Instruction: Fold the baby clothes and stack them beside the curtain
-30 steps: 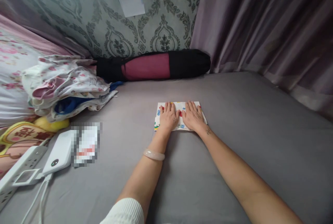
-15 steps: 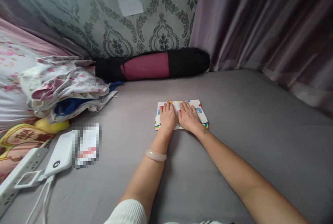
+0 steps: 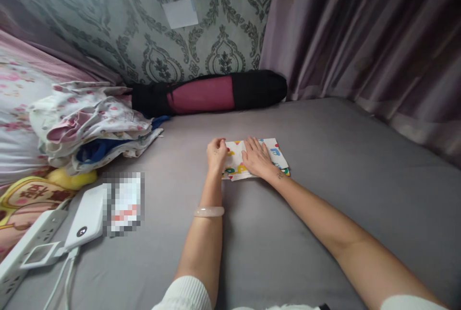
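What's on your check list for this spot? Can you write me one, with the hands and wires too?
Surface: grey sheet, lightly creased.
Things in hand: patterned folded cloth, lying flat.
Clutter: heap of clothes, white device, pixelated item.
Left hand: fingers curled at the cloth's left edge; grip unclear.
Right hand: spread flat on the cloth.
Cables: white cables near the power strip, away from the hands.
Surroundings: black-and-maroon roll, patterned wall, purple curtain.
Loose liquids: nothing seen.

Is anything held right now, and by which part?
Left hand curls at the left edge of the folded cloth, its grip unclear; right hand lies flat on top, not grasping.
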### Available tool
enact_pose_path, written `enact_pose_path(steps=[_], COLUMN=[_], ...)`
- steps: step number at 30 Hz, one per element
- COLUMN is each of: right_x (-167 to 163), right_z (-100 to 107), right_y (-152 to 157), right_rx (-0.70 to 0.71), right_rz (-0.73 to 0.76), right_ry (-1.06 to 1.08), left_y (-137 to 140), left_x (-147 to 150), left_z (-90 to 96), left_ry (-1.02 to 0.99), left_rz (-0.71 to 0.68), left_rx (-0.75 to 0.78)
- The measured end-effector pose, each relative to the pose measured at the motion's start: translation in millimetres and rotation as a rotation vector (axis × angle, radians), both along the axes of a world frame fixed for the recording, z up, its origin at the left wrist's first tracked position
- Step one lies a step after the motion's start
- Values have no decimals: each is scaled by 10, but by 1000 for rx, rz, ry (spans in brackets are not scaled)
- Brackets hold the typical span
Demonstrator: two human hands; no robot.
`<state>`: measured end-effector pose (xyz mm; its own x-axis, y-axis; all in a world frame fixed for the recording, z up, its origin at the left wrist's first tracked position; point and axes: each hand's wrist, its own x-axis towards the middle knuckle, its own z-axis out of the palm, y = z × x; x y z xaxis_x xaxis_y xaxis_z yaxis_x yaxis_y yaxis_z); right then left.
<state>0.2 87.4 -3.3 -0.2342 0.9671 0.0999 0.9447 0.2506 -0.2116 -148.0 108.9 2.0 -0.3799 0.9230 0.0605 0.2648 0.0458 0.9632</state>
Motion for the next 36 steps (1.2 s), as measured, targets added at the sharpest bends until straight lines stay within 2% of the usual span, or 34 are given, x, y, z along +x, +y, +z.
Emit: enact_pose_path(steps=[4, 8, 14, 20, 29, 36], right_x=[-75, -83, -94, -273, -385, -394], right_z=[-71, -114, -53, 36, -125, -91], right_y=[5, 10, 15, 17, 5, 38], right_rx=[-41, -50, -70, -51, -7, -18], right_rz=[-7, -8, -9, 17, 25, 26], right_ry=[-14, -36, -58, -25, -52, -55], left_y=[3, 0, 29, 21, 46, 53], left_x=[-203, -310, -308, -262, -284, -285], left_z=[33, 60, 60, 34, -4, 19], left_ry=[-504, -712, -805, -853, -968, -1016], left_rz=[139, 246, 274, 245, 256, 280], left_rx=[-58, -114, -146, -142, -146, -154])
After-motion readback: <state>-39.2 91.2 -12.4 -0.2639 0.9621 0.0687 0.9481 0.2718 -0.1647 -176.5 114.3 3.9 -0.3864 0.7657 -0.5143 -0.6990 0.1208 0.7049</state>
